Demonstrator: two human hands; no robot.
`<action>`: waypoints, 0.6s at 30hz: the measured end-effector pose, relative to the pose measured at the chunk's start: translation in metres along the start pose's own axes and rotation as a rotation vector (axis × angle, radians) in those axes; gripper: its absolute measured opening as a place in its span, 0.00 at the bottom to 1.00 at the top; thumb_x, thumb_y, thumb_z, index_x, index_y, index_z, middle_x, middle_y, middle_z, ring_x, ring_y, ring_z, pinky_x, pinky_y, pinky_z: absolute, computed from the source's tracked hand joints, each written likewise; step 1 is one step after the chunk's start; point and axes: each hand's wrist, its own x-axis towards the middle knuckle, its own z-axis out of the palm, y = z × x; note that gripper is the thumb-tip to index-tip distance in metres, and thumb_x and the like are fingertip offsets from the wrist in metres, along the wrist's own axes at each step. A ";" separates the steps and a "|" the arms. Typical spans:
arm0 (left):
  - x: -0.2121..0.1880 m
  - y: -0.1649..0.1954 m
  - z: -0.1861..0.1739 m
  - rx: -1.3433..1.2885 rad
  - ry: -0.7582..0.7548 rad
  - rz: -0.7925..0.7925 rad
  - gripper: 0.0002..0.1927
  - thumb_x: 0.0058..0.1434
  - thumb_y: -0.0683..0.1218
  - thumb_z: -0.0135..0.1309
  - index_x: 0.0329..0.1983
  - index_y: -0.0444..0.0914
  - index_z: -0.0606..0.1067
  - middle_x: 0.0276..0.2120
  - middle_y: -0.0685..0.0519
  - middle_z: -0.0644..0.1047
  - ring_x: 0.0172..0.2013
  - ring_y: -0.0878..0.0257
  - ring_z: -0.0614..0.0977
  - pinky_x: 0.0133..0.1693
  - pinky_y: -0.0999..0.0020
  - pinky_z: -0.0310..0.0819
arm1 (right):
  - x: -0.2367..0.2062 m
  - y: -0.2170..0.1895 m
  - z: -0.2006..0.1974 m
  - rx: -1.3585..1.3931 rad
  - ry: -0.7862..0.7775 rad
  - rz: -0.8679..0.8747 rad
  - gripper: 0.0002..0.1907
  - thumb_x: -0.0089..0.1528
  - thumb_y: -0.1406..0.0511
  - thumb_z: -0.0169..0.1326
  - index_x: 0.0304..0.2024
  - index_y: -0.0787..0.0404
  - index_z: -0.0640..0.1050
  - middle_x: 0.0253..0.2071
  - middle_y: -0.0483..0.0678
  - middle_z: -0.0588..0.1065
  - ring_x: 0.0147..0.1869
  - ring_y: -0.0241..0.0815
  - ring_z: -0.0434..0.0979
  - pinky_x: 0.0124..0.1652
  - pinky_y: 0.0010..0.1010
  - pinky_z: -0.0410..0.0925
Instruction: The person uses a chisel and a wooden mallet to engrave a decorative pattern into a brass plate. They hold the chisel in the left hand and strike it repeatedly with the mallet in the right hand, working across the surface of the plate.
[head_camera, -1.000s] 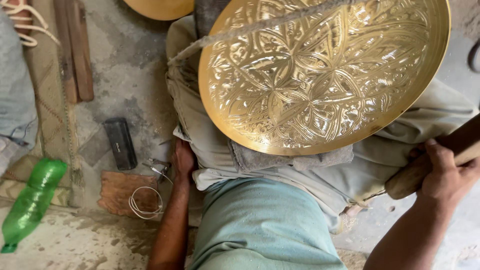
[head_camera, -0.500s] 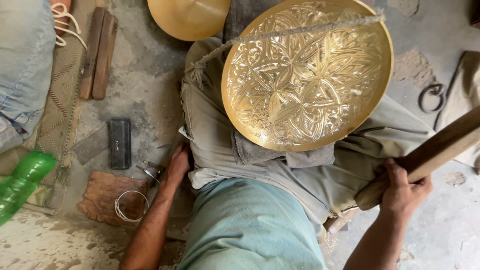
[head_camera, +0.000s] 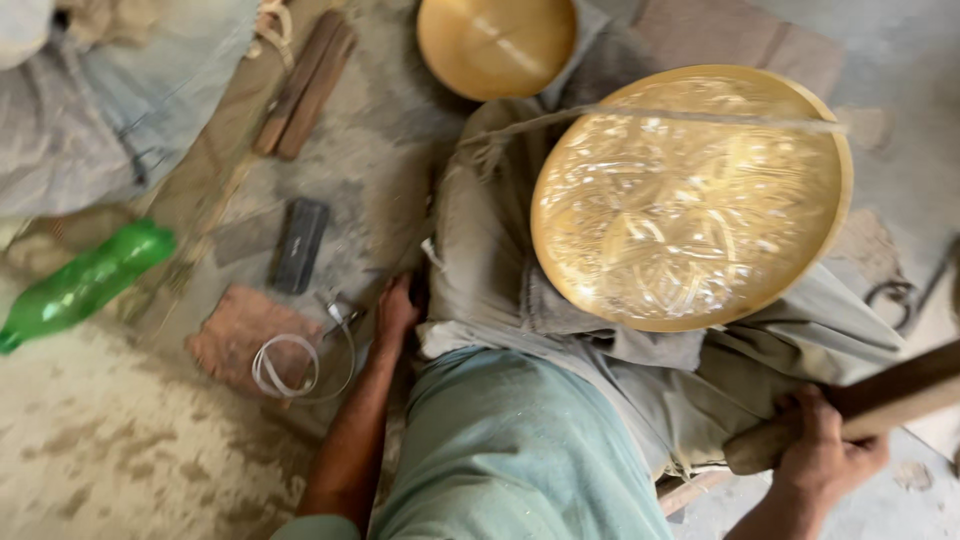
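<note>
Brass tray, round and covered in engraved pattern, rests tilted across the person's lap, a cord stretched over its upper edge. Everything else sits around it. Just below and to the right of the tray, the right hand has its grip clamped around the end of a thick wooden mallet, whose handle runs out toward the right edge of the view. Down-left of the tray, the left hand presses onto the floor beside the thigh; whether those fingers are curled or flat, I cannot tell, and it holds nothing that I can see.

Further left of the tray lie a coil of thin wire on a reddish cloth, a dark rectangular block, and a green plastic bottle well apart. Above-left of the tray sit a plain brass bowl and two wooden sticks.

My read on handling this well: the tray looks thin and balanced loosely on cloth, so the mallet wants a firm grip near its head, and the tray wants steadying at its rim, so that it does not slide off the knees.
</note>
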 end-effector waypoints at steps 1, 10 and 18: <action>-0.004 -0.004 -0.004 0.021 -0.018 -0.034 0.23 0.54 0.42 0.59 0.54 0.36 0.72 0.49 0.30 0.75 0.46 0.31 0.77 0.46 0.41 0.74 | 0.001 0.002 0.001 0.010 -0.016 -0.019 0.10 0.67 0.77 0.60 0.46 0.75 0.72 0.41 0.56 0.77 0.38 0.44 0.79 0.43 0.35 0.76; -0.002 -0.023 -0.032 -0.800 0.106 -0.488 0.12 0.64 0.46 0.54 0.48 0.36 0.72 0.36 0.45 0.79 0.32 0.56 0.82 0.35 0.53 0.80 | 0.006 0.006 0.005 0.043 0.011 -0.002 0.14 0.66 0.79 0.57 0.51 0.75 0.69 0.45 0.58 0.76 0.38 0.44 0.78 0.42 0.37 0.77; 0.017 0.009 -0.005 -0.298 0.035 0.181 0.12 0.61 0.40 0.55 0.47 0.31 0.75 0.38 0.39 0.81 0.39 0.47 0.82 0.43 0.51 0.78 | 0.017 0.021 -0.005 0.040 -0.021 -0.008 0.10 0.67 0.79 0.57 0.47 0.79 0.70 0.44 0.59 0.75 0.39 0.46 0.78 0.43 0.37 0.76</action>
